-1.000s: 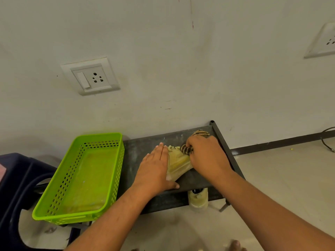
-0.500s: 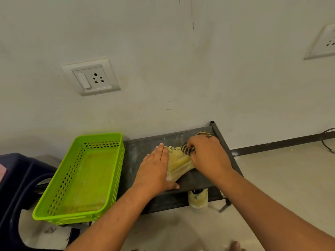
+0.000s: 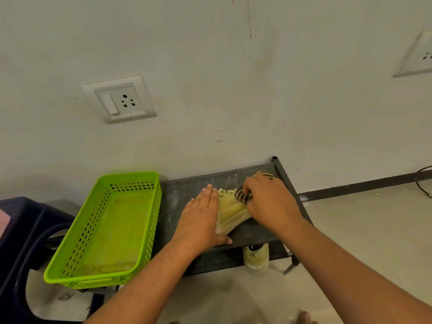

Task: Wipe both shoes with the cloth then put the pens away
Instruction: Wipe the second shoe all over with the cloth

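A pale yellow shoe (image 3: 230, 210) lies on the top of a dark metal rack (image 3: 184, 190). My left hand (image 3: 201, 218) lies flat against its left side and holds it still. My right hand (image 3: 268, 202) is closed on a brown and black striped cloth (image 3: 243, 197) and presses it on the shoe's upper; another bit of the cloth (image 3: 265, 175) sticks out behind the knuckles. A second pale shoe (image 3: 256, 258) stands on the rack's lower level, partly hidden by the top shelf. No pens are visible.
A bright green perforated basket (image 3: 107, 230) sits left of the shoe, on the rack's left end. A dark blue plastic stool (image 3: 21, 232) stands at far left. The wall with a socket (image 3: 119, 101) is right behind the rack. Pale floor lies to the right.
My right hand with the cloth has slid slightly toward me and left along the shoe. My left hand has stayed in place.
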